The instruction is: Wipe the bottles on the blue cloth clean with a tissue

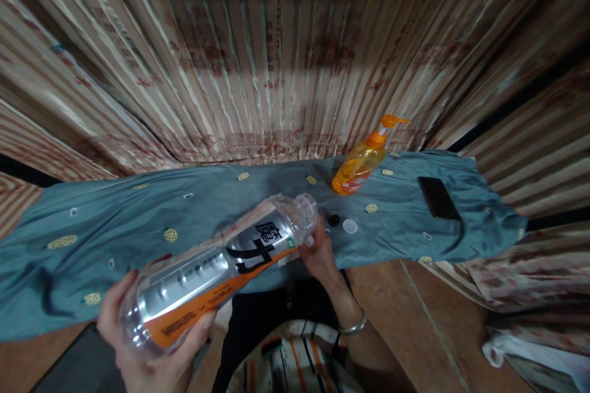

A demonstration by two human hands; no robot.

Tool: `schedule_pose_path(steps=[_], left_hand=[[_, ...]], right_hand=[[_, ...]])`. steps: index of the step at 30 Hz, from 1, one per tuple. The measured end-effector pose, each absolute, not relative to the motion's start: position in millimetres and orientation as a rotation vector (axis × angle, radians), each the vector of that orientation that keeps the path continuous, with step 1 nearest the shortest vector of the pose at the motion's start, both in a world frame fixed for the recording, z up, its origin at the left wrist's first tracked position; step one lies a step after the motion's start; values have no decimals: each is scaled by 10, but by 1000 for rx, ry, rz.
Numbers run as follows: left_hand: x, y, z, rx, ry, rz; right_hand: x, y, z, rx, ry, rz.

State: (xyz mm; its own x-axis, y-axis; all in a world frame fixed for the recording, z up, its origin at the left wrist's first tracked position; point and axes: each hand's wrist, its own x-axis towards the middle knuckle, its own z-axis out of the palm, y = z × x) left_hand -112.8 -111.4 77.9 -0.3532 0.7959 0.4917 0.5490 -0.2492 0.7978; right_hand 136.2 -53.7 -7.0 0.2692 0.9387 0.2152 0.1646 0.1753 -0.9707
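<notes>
A large clear plastic bottle [216, 276] with a silver and orange label lies slanted across the view, its neck toward the upper right. My left hand [152, 344] wraps round its base. At the neck, my right hand [318, 249], with a silver bangle at the wrist, has its fingers closed against the bottle, partly hidden by it. Just right of the neck, a small black object [334, 220] and a white round disc [350, 226] rest on the teal cloth [203, 196].
An orange pump bottle [359, 166] stands on the cloth near its back edge. To the right lies a black phone [438, 198]. Striped curtains [286, 61] hang behind and at both sides. A white plastic bag [539, 359] is at the lower right.
</notes>
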Motion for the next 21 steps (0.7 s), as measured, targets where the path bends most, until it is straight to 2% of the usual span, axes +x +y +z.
schedule_pose_path(steps=[21], left_hand=[[-1159,-1037,752,1819,1645,1721]], right_hand=[[1373,-545,-74,-1316,-1174,781]])
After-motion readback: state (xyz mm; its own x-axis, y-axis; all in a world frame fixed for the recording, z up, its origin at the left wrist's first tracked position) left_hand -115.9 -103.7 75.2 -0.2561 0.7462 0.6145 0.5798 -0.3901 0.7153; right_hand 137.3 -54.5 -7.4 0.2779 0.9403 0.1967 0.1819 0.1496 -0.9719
